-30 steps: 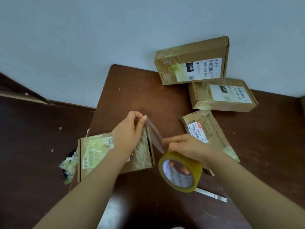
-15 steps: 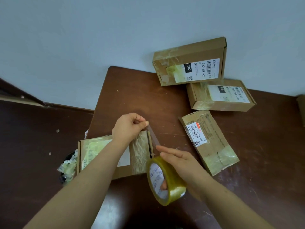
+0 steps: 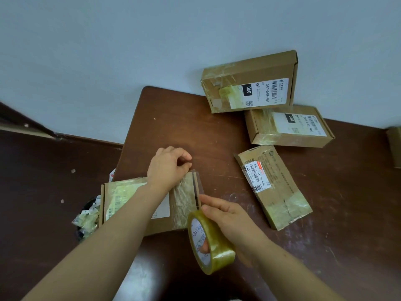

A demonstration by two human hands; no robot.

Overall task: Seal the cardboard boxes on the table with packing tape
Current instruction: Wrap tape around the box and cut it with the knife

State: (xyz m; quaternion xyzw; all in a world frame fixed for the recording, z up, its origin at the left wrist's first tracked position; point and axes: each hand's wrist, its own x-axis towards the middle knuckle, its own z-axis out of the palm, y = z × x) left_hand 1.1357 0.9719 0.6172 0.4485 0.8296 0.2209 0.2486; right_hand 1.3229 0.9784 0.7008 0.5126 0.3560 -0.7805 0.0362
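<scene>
A flat cardboard box (image 3: 121,198) lies at the table's left edge, its right end covered with yellowish tape. My left hand (image 3: 167,168) rests over that end and pinches the free end of a clear tape strip at the box's far right corner. My right hand (image 3: 230,218) holds the roll of packing tape (image 3: 209,237) upright just off the box's near right corner, fingers through its core, index finger stretched along the strip. Three more taped boxes lie to the right: one leaning on the wall (image 3: 249,83), one below it (image 3: 288,127), one flat and slanted (image 3: 273,185).
The dark brown table (image 3: 178,127) stands against a pale wall. A bin with crumpled tape scraps (image 3: 86,218) sits on the floor left of the table. The edge of another box (image 3: 395,146) shows at the far right.
My right hand has lowered the roll toward me and turned it upright, drawing the strip down along the box's right end. My left hand has sunk to the box corner.
</scene>
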